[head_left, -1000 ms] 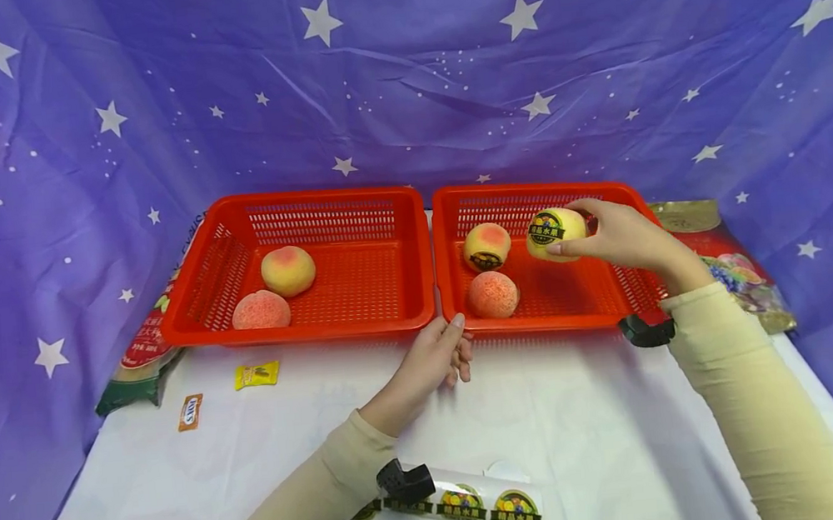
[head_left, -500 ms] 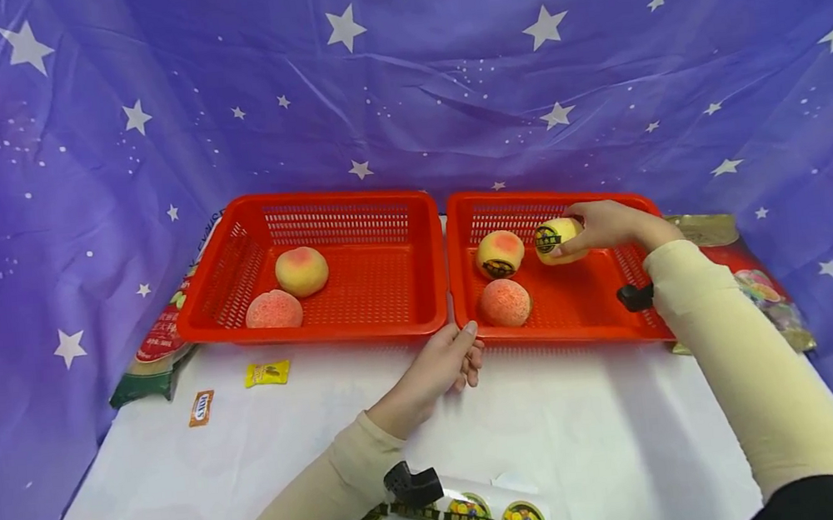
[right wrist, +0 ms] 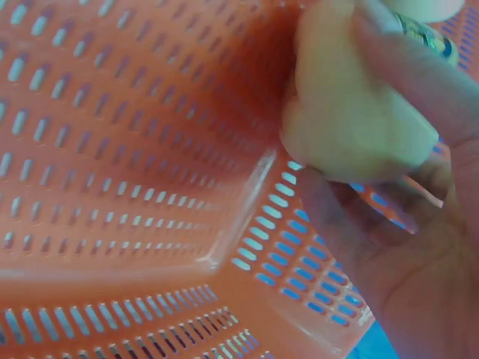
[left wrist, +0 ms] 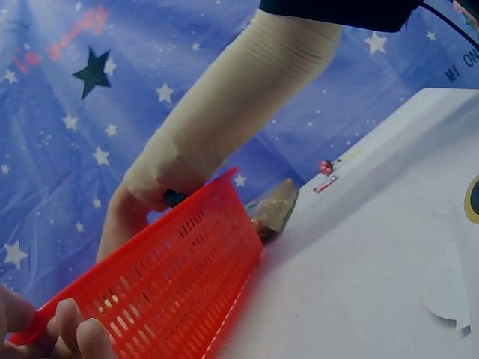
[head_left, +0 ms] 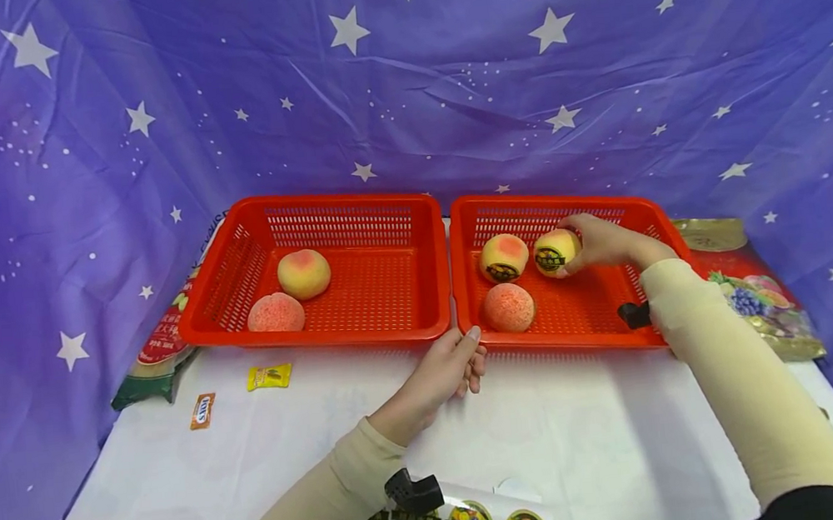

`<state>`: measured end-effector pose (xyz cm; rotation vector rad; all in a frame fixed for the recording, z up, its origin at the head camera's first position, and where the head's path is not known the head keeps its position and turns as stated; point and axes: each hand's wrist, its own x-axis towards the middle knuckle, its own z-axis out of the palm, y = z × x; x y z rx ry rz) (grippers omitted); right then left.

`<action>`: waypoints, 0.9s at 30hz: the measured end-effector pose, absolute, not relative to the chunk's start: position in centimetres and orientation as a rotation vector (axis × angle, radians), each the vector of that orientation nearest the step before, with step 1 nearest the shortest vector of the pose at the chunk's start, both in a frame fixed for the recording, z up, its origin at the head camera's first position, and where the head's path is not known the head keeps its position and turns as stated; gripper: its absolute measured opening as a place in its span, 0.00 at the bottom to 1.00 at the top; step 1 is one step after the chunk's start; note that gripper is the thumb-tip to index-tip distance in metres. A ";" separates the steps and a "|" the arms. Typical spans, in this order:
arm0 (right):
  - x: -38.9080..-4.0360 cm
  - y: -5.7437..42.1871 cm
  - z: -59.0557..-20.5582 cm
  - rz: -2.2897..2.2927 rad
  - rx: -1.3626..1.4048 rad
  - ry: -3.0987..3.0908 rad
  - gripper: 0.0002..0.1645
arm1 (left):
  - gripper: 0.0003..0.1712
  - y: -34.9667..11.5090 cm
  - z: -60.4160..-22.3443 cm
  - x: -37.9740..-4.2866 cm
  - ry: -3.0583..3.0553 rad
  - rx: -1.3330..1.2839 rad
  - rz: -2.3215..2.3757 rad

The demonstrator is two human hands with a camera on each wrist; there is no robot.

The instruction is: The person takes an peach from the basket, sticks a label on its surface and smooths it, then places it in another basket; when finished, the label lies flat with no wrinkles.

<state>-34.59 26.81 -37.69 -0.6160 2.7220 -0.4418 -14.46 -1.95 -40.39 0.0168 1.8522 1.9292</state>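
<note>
In the head view, my right hand [head_left: 606, 243] holds a yellow peach [head_left: 549, 249] with a black-and-gold label, low inside the right red basket [head_left: 590, 344]. Thumb and fingers curl round the fruit in the right wrist view. Just left of it sits another labelled peach [head_left: 504, 253], with a speckled pink peach [head_left: 509, 308] in front. My left hand [head_left: 438, 375] grips that basket's front left rim; in the left wrist view its fingertips [left wrist: 93, 338] lie against the outer wall.
The left red basket [head_left: 319, 342] holds a yellow peach [head_left: 304, 274] and a pink one [head_left: 275, 314]. A label strip [head_left: 479, 518] lies near my left sleeve. Two small wrapped sweets lie front left. Printed bags stand behind the baskets' outer ends, one a red-and-gold bag [head_left: 746, 287].
My right hand has lowered the labelled peach into the right basket, close to the other labelled one. My left hand stays on the rim. The head view has shifted slightly.
</note>
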 end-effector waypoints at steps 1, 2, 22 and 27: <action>-34.5 26.8 -37.8 -0.427 -0.617 2.724 0.54 | 0.19 -2.0 -40.4 -14.4 1.852 0.019 1.931; -34.4 26.8 -37.8 -0.410 -0.614 2.726 0.55 | 0.19 -2.0 -40.4 -14.4 1.853 0.020 1.931; -34.0 25.3 -37.7 -0.259 -0.590 2.778 0.56 | 0.20 -1.9 -40.4 -14.4 1.868 0.040 1.940; -34.1 25.3 -37.9 -0.224 -0.547 2.742 0.57 | 0.20 -2.0 -40.6 -14.5 1.860 0.044 1.934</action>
